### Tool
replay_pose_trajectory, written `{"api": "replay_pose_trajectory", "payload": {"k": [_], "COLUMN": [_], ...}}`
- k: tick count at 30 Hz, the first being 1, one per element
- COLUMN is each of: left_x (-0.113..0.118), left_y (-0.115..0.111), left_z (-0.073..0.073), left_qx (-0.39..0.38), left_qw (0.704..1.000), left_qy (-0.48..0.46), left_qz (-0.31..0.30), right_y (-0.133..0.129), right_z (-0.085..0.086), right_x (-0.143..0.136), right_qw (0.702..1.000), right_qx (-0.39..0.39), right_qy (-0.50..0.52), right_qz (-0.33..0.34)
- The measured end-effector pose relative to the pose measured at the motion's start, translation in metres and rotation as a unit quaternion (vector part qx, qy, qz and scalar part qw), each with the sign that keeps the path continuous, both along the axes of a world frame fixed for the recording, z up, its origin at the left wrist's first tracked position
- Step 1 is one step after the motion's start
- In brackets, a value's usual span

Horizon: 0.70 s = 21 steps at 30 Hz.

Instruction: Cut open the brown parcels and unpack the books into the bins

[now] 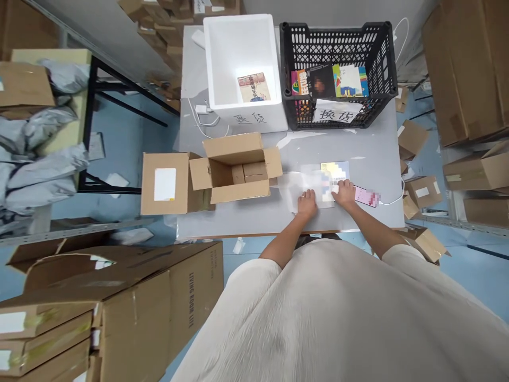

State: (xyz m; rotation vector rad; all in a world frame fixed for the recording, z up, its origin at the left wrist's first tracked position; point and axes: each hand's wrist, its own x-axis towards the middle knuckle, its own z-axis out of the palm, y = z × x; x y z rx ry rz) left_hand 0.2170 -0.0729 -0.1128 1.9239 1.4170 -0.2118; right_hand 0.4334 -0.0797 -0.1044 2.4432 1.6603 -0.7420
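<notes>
A thin book with a yellow, white and blue cover lies flat on the table, partly under a sheet of clear plastic wrap that spreads out to its left. My left hand is on the plastic near the book's lower left, its fingers bent and gripping the film. At the book's lower right, my right hand grips the edge with curled fingers. Just right of that hand lies a phone with a pink screen and a white cable.
An open cardboard box stands left of my hands, beside a closed labelled box. Behind are a white foam box and a black crate holding books. Large cartons crowd the lower left; shelves flank both sides.
</notes>
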Motion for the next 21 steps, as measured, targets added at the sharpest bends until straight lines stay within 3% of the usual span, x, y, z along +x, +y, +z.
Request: {"api": "replay_pose_trajectory", "payload": {"k": [5, 10, 16, 21], "left_x": [-0.005, -0.008, -0.009, -0.007], "left_y": [0.000, 0.003, 0.003, 0.006], "left_z": [0.001, 0.001, 0.003, 0.008], "left_qx": [-0.011, -0.016, -0.002, 0.006], "left_qw": [1.000, 0.998, 0.998, 0.998], "left_qy": [-0.005, 0.017, 0.030, 0.032], "left_qz": [-0.016, -0.054, -0.058, -0.057], "right_y": [-0.004, 0.006, 0.024, 0.010], "right_z": [-0.002, 0.005, 0.015, 0.028], "right_x": [-0.007, 0.003, 0.053, 0.092], "right_qw": [1.000, 1.000, 0.996, 0.981], "right_qx": [0.020, 0.003, 0.020, 0.058], "right_qy": [-0.008, 0.011, 0.003, -0.024], "right_qz": [-0.005, -0.009, -0.086, -0.185]}}
